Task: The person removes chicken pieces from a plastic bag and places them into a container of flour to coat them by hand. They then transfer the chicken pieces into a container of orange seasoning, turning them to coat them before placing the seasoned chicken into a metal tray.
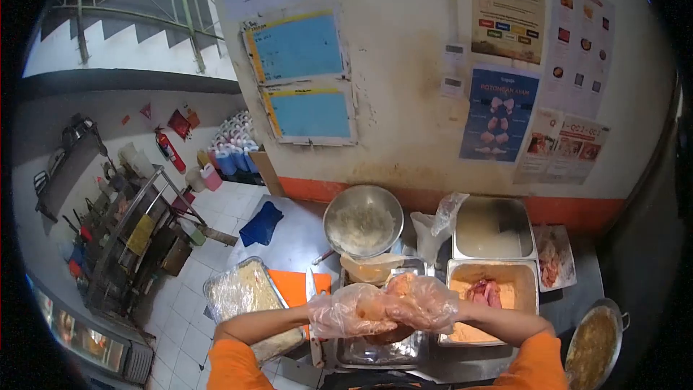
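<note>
The gloved left hand [350, 312] and right hand [424, 303] close around a lump [399, 285] and hide most of it, so what it is cannot be told. They also cover part of the tray [404, 352] at the counter's near edge. The picture's bottom edge cuts off the pan [606, 304] at the right corner. The text on the posters [499, 112] is too small to read.

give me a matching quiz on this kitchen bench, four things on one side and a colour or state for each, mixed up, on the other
1 cloth
2 board
3 bowl
4 left hand

a orange
b gloved, cupped on a lump
c blue
d holds white stuff

Pairs: 1-c, 2-a, 3-d, 4-b
</note>
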A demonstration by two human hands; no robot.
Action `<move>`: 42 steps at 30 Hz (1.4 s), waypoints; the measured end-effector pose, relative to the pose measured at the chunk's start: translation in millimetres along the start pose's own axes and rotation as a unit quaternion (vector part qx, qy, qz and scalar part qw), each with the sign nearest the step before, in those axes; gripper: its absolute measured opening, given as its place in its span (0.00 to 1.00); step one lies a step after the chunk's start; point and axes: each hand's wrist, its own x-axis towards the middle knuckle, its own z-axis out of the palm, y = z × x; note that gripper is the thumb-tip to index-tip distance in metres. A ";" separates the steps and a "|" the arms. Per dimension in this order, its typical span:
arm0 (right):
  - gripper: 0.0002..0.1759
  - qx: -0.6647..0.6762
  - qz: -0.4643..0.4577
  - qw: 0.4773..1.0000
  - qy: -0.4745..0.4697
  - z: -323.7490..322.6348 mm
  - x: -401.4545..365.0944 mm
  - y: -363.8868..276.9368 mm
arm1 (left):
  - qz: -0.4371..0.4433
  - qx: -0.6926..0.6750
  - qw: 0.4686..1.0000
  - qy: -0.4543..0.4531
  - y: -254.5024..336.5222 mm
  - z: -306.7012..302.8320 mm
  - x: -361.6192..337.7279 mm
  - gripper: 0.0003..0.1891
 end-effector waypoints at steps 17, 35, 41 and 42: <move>0.13 -0.037 0.185 0.962 -0.199 -16.1 -37.4 -42.8 | 0.027 0.268 0.962 -0.032 15.3 -4.0 -55.7 0.15; 0.23 -0.019 0.228 0.964 0.138 150.2 -37.9 42.4 | -0.271 0.089 0.921 0.265 -176.1 125.1 -35.0 0.47; 0.20 -0.132 0.167 0.959 -0.185 94.6 -53.3 70.2 | 0.014 0.418 0.876 0.242 -209.3 122.5 -40.5 0.34; 0.20 -0.171 0.168 0.938 -0.249 89.0 -48.9 65.2 | 0.012 0.412 0.878 0.242 -170.7 115.6 -38.3 0.34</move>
